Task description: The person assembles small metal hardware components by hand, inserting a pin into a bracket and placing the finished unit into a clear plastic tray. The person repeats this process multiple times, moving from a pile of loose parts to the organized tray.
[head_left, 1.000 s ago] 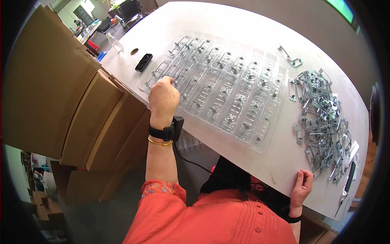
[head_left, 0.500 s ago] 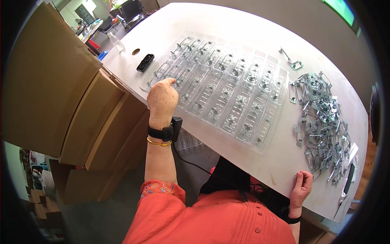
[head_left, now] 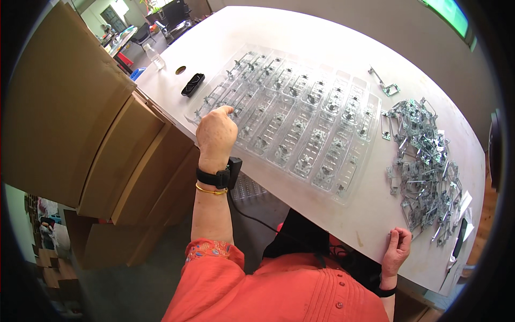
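My left hand [head_left: 216,134] is over the near left part of a clear plastic tray [head_left: 343,196]. Its back faces up, with the index finger bent toward a slot and the other fingers curled under. Whatever those fingers hold or touch is hidden. Thin metal brackets [head_left: 263,144] lie in the tray's long compartments, in rows. By the table's near edge, below the heap of loose metal brackets [head_left: 421,161], rests my right hand [head_left: 398,249]. Its fingers are curled, thumb against index finger; anything between them is too small to make out.
A black oblong holder [head_left: 193,85] and a clear bottle [head_left: 154,57] stand left of the tray, near a hole in the white table [head_left: 300,27]. One bracket [head_left: 384,81] lies apart. Stacked cardboard boxes [head_left: 64,118] crowd the left side. A black cable [head_left: 252,219] runs from my left wrist.
My left hand has shifted very slightly right and toward me, still over the same part of the tray. My right hand stays in nearly the same place.
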Tool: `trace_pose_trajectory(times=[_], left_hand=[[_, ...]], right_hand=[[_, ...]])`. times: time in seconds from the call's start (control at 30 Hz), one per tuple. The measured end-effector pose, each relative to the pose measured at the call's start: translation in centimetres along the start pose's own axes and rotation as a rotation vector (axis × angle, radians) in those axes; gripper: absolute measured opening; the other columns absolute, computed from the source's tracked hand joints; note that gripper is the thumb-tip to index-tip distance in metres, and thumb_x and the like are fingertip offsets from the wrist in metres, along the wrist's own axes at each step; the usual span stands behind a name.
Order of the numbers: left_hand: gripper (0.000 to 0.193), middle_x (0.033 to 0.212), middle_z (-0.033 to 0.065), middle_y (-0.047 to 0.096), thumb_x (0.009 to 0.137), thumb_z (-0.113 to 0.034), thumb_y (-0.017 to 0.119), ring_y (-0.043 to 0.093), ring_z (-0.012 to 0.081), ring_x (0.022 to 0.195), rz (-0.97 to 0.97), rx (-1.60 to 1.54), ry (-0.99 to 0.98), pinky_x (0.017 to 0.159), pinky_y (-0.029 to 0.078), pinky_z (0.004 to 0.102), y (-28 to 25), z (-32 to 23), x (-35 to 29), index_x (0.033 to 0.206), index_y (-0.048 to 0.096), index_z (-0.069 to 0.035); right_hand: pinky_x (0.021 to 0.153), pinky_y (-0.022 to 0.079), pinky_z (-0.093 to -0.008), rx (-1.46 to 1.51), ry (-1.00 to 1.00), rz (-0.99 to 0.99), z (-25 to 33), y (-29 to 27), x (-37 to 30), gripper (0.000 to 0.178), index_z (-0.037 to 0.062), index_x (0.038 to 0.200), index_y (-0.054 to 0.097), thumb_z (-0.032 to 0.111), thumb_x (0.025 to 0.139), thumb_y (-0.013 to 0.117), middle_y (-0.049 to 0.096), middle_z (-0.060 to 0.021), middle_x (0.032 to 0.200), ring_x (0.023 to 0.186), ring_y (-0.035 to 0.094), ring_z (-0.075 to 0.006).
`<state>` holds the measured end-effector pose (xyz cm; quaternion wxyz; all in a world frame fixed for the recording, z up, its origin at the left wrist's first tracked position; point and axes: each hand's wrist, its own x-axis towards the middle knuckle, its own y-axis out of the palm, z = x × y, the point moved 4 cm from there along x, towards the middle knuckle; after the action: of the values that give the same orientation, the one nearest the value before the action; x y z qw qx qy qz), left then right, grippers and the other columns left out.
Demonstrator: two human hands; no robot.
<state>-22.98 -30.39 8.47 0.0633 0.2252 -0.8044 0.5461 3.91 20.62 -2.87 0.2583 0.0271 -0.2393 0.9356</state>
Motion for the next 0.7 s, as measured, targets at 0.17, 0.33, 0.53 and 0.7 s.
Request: trace_pose_trajectory(times=[0.17, 0.33, 0.53, 0.7], left_hand=[[0.032, 0.103, 0.0208, 0.078, 0.093, -0.004, 0.057, 0.076, 0.0392, 0.094, -0.096, -0.013, 0.102, 0.087, 0.061, 0.0472, -0.2, 0.0, -0.4, 0.115, 0.081, -0.009], [0.016, 0.094, 0.0163, 0.075, 0.099, -0.008, 0.065, 0.073, 0.0349, 0.080, -0.331, -0.210, 0.203, 0.075, 0.059, 0.0444, -2.1, -3.3, -3.9, 0.112, 0.074, -0.006], [0.008, 0.077, 0.0116, 0.067, 0.094, -0.001, 0.075, 0.060, 0.0203, 0.055, -0.094, -0.646, 0.469, 0.053, 0.049, 0.0320, -2.9, -9.7, -11.6, 0.098, 0.069, -0.005], [0.011, 0.075, 0.0096, 0.062, 0.092, -0.007, 0.076, 0.064, 0.0296, 0.057, 0.220, -0.878, 0.773, 0.052, 0.050, 0.0394, -0.7, -13.8, -18.1, 0.097, 0.067, -0.005]], right_hand=[[0.084, 0.049, -0.0229, -0.005, -0.007, -0.004, 0.0, 0.0, 0.1, 0.008, 0.0048, 0.114, 0.064, 0.011, 0.110, 0.065, 0.064, 0.0009, 0.100, 0.091, 0.059, -0.0074], [0.083, 0.049, -0.0224, -0.005, -0.015, -0.007, 0.0, 0.0, 0.1, 0.008, 0.0042, 0.114, 0.064, 0.011, 0.110, 0.065, 0.064, 0.0008, 0.100, 0.091, 0.059, -0.0071], [0.083, 0.049, -0.0218, 0.022, 0.004, -0.008, 0.2, -0.1, 0.0, 0.008, 0.0042, 0.113, 0.064, 0.011, 0.110, 0.065, 0.064, 0.0017, 0.101, 0.091, 0.058, -0.0061], [0.084, 0.049, -0.0224, 0.057, -0.002, -0.012, 0.6, 0.1, 0.0, 0.008, 0.0038, 0.114, 0.064, 0.011, 0.110, 0.065, 0.063, 0.0013, 0.101, 0.091, 0.058, -0.0066]])
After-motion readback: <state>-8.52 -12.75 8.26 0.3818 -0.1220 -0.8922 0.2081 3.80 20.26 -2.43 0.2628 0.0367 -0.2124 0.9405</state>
